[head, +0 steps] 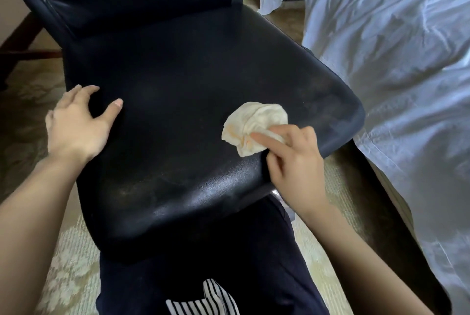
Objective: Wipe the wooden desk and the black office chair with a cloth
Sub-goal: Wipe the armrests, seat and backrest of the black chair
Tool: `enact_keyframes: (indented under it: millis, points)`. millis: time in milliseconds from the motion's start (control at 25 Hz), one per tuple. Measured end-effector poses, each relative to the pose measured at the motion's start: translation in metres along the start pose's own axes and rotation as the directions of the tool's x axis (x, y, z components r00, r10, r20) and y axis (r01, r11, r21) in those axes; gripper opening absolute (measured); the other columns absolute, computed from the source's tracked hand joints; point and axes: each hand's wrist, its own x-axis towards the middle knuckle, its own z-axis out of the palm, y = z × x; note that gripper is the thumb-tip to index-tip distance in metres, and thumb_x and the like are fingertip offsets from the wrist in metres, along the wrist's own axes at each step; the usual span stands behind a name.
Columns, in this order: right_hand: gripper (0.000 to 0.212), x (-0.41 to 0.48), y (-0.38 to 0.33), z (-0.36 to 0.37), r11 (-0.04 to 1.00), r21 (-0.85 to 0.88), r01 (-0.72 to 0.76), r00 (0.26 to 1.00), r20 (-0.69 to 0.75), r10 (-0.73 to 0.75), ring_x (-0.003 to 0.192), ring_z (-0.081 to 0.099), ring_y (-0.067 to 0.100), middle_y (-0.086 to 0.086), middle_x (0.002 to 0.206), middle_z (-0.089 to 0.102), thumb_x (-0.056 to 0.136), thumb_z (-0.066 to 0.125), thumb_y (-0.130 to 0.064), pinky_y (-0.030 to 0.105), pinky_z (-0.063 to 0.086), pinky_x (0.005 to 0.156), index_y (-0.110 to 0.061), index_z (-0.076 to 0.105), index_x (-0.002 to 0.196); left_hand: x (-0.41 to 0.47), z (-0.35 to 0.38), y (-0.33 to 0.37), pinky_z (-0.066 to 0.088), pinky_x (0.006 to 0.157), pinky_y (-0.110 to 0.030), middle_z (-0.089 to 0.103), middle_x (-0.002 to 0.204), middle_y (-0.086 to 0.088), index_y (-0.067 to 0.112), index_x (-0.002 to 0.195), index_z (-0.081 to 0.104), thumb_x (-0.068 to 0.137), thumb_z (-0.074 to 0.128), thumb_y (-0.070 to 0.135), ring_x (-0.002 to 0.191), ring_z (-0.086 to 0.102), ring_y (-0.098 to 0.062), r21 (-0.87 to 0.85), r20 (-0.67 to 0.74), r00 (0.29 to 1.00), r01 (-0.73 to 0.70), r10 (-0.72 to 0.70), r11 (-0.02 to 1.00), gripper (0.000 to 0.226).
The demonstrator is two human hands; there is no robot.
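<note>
Right hand (292, 159) pinches a crumpled cloth (254, 131) on the black chair seat (178, 111); left hand (76, 121), fingers spread, braces the seat's left edge

Soft, even daylight seems to come from the right, leaving the white bedding (396, 65) bright and bluish while the black chair (178, 111) stays dark, with a dull sheen along its front edge. The right hand (292, 159) is slightly motion-blurred. The wide lens bends lines near the edges.
</note>
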Motion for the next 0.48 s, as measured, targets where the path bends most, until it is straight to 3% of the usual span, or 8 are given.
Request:
enact_keyframes:
  millis: [160, 360, 480]
  points:
    - [0.040, 0.012, -0.008, 0.007, 1.000, 0.001, -0.009, 1.000, 0.024, 0.009, 0.083, 0.037, 0.018, -0.003, 0.100, 0.062, 0.080, 0.043, -0.014, 0.029, 0.043, 0.051, -0.031, 0.072, 0.102, -0.008, -0.014, 0.035, 0.010, 0.114, -0.056, 0.028, 0.153, -0.017, 0.012, 0.142, 0.040, 0.093, 0.052, 0.034, 0.143, 0.018, -0.034, 0.345, 0.019, 0.987, -0.155, 0.159, 0.926, 0.054]
    - [0.044, 0.035, -0.008, 0.016, 0.998, -0.044, -0.040, 0.999, 0.001, 0.040, 0.080, 0.039, 0.017, -0.009, 0.102, 0.064, 0.079, 0.039, -0.014, 0.023, 0.038, 0.058, -0.034, 0.073, 0.099, -0.089, 0.019, 0.138, 0.000, 0.116, -0.049, 0.002, 0.160, -0.010, 0.017, 0.152, 0.010, 0.098, 0.031, 0.040, 0.147, -0.004, -0.026, 0.184, 0.184, 0.954, -0.270, 0.237, 0.945, 0.062]
    - [0.044, 0.057, 0.009, 0.019, 0.993, -0.077, -0.086, 0.996, -0.009, 0.086, 0.076, 0.042, 0.022, -0.006, 0.103, 0.067, 0.081, 0.042, -0.007, 0.030, 0.044, 0.063, -0.032, 0.075, 0.098, -0.122, 0.055, 0.159, -0.001, 0.114, -0.056, 0.005, 0.160, -0.012, 0.018, 0.152, 0.012, 0.092, 0.008, 0.052, 0.147, -0.003, -0.029, 0.133, 0.190, 0.942, -0.302, 0.275, 0.944, 0.070]
